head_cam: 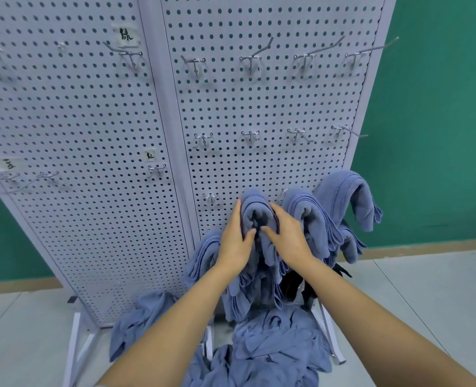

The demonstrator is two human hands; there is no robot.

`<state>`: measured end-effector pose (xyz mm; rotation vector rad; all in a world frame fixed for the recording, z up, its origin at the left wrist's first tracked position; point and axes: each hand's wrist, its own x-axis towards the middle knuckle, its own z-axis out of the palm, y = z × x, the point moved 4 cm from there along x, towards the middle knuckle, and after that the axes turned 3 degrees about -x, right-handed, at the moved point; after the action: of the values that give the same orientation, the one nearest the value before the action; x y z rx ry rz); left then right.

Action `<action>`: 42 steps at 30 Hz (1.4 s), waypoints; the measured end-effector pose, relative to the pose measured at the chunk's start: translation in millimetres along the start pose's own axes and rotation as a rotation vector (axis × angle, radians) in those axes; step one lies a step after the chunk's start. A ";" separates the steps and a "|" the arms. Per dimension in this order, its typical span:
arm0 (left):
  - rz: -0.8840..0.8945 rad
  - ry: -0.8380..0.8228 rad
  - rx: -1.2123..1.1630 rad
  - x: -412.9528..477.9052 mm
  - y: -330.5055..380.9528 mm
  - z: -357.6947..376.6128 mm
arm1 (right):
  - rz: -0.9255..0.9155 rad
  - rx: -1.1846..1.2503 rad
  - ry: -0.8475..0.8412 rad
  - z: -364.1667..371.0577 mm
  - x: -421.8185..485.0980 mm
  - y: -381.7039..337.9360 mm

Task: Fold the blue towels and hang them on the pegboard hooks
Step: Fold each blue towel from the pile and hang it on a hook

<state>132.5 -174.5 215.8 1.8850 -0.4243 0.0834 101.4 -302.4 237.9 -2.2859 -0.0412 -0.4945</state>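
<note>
A folded blue towel [255,208] is draped over a low hook on the right panel of the white pegboard [259,107]. My left hand [235,241] grips its left side, thumb across the front. My right hand [285,236] holds its right side, thumb pressing the fold. More folded blue towels [312,219] hang on hooks to the right, another [348,194] further right, and one [206,255] lower left. A heap of loose blue towels [281,347] lies on the floor below.
Bare metal hooks [250,60] stick out in rows across both panels; a free hook [211,199] sits just left of my hands. Paper labels [127,36] are stuck on the left panel. Something black [295,286] hangs behind the towels. Green wall behind, pale floor.
</note>
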 end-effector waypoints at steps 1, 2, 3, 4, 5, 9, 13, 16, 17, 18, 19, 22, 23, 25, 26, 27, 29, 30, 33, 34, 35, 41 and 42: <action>-0.015 0.008 0.007 -4.9 1.0 -4.3 | 0.016 -0.024 0.000 -3.8 -5.1 -2.9; -0.033 0.013 0.022 -11.6 2.7 -8.4 | 0.038 -0.051 0.001 -6.7 -10.7 -4.6; -0.048 0.019 0.037 -19.4 5.1 -12.4 | 0.061 -0.079 -0.003 -9.7 -17.7 -7.3; -0.069 0.025 0.049 -28.8 8.1 -16.5 | 0.077 -0.099 -0.006 -11.5 -25.1 -9.5; -0.090 0.032 0.062 -38.6 10.2 -20.7 | 0.089 -0.121 -0.011 -13.0 -33.9 -12.0; -0.166 0.056 0.096 -84.0 12.1 -36.0 | 0.117 -0.138 -0.086 -10.0 -80.1 -19.6; -0.240 0.055 0.105 -135.4 -8.0 -43.9 | 0.154 -0.120 -0.188 13.6 -133.2 -13.4; -0.310 0.066 0.129 -171.3 -39.7 -46.6 | 0.187 -0.111 -0.274 43.2 -169.0 -1.6; -0.340 0.069 0.122 -181.9 -53.2 -46.6 | 0.202 -0.106 -0.297 53.8 -179.7 2.6; -0.370 0.062 0.114 -192.2 -67.4 -45.7 | 0.215 -0.103 -0.317 64.6 -189.3 8.1; -0.396 0.049 0.115 -201.7 -80.2 -44.4 | 0.227 -0.104 -0.339 75.0 -197.9 13.5; -0.468 0.022 0.142 -221.9 -117.9 -39.0 | 0.266 -0.113 -0.394 102.7 -215.8 34.9; -0.492 0.018 0.144 -225.9 -129.6 -36.3 | 0.284 -0.112 -0.407 110.3 -219.3 43.2; -0.545 0.006 0.148 -229.8 -154.6 -26.9 | 0.326 -0.105 -0.436 125.6 -222.3 62.3; -0.568 0.000 0.144 -229.5 -165.9 -20.8 | 0.350 -0.103 -0.449 132.1 -222.1 72.4; -0.586 -0.007 0.139 -227.8 -177.4 -13.9 | 0.369 -0.103 -0.455 138.4 -220.5 82.0; -0.626 -0.019 0.112 -220.9 -199.6 1.1 | 0.408 -0.114 -0.465 150.4 -214.5 103.1; -0.644 -0.026 0.100 -216.5 -211.2 9.6 | 0.432 -0.119 -0.471 155.9 -210.5 114.4; -0.682 -0.052 0.100 -198.8 -240.6 34.8 | 0.492 -0.131 -0.495 172.6 -197.3 150.6; -0.685 -0.058 0.108 -193.7 -248.0 42.1 | 0.502 -0.137 -0.503 176.5 -193.3 160.1; -0.678 -0.070 0.120 -186.1 -256.0 50.2 | 0.508 -0.149 -0.510 182.2 -188.2 172.2; -0.644 -0.066 0.196 -141.4 -296.7 87.3 | 0.411 -0.291 -0.548 210.0 -153.8 221.4; -0.651 -0.051 0.198 -135.0 -301.1 92.0 | 0.386 -0.318 -0.565 214.1 -148.3 227.6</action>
<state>92.4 -138.5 -122.5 2.1369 0.1848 -0.3690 78.0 -290.5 -106.9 -2.5892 0.2082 0.3756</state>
